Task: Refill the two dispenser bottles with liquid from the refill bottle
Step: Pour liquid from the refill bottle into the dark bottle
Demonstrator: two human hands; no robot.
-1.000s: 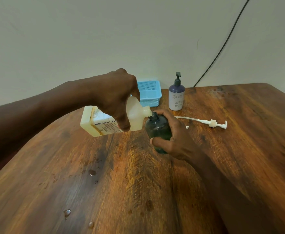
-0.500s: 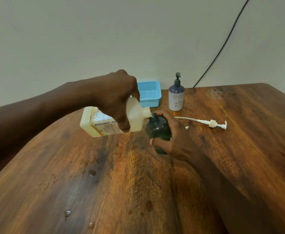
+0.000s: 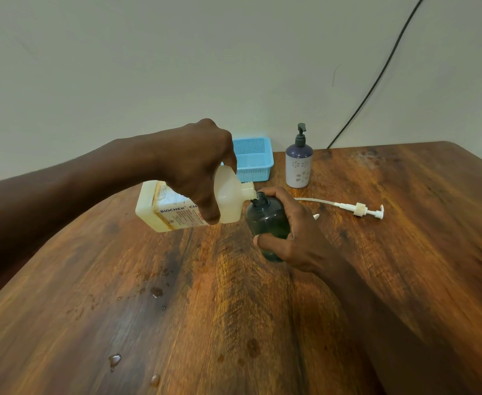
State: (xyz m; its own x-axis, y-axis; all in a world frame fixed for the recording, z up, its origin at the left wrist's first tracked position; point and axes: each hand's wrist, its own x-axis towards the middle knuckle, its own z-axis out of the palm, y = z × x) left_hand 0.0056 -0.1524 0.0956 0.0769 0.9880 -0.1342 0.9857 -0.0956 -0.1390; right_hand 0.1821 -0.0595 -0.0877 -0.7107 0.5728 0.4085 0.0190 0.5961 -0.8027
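Note:
My left hand grips the pale yellow refill bottle, tipped on its side with its spout at the open neck of the dark green dispenser bottle. My right hand is wrapped round that green bottle, which stands on the wooden table. Its white pump with the long tube lies on the table to the right. A second dispenser bottle, purple and white with a dark pump fitted, stands upright at the back.
A light blue plastic basket sits at the back by the wall, partly behind my left hand. Drops of liquid lie on the table at the front left. A black cable runs down the wall to the table's back edge.

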